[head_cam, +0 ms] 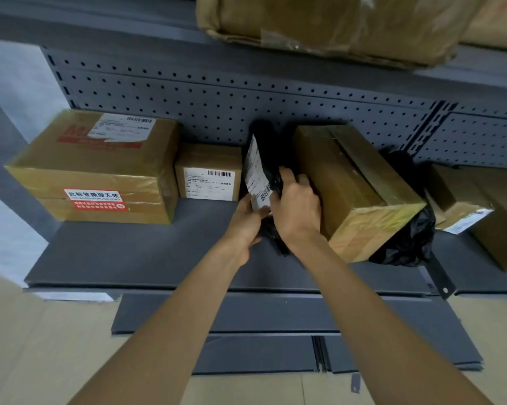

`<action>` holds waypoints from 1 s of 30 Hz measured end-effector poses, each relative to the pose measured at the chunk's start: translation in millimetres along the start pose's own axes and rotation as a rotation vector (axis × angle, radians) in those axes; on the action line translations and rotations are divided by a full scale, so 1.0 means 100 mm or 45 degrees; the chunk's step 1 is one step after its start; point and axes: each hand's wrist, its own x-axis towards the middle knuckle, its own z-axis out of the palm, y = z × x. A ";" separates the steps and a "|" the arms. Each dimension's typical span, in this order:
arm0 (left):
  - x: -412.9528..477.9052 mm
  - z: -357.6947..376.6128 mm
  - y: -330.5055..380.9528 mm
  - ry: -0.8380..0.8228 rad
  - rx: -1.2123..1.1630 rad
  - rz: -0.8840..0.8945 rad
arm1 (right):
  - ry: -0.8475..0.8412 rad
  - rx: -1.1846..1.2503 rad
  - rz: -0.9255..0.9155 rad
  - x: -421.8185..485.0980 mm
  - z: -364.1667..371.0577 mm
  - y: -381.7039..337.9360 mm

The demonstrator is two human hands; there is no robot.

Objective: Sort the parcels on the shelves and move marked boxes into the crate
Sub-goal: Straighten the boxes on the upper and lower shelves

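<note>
Both hands work one parcel: the left hand pinches the lower edge of the bag, a soft black one, just under its white label, while the right hand curls its fingers round the bag's other face from 3 o'clock. The bag stands on edge on the shelf and rises from the hands toward 12 o'clock, in the gap between the small box at 10 o'clock and the tilted box at 3 o'clock. Held upright, it turns its label toward 9 o'clock and partly toward the camera, probably so it can be read, or so the bag files like a book and takes little room. The tilted box seems to lean because it rests on a second bag at 4 o'clock. Whether the back of the right hand touches its side, I cannot tell. A red-sticker box sits well apart at 9 o'clock. No crate is in view; whether this bag goes there depends on its label.
</note>
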 end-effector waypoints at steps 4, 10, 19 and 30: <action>-0.09 -0.04 -0.02 -0.015 -0.196 0.003 | 0.168 0.223 0.039 -0.16 -0.07 0.07; -0.21 -0.09 -0.06 -0.181 -0.223 0.086 | 0.298 0.518 0.127 -0.34 -0.12 0.17; -0.30 -0.13 0.03 -0.101 -0.181 0.285 | 0.252 0.783 0.300 -0.25 -0.18 0.28; -0.32 -0.18 0.05 0.058 -0.070 0.229 | -0.032 0.804 0.512 -0.18 0.04 0.36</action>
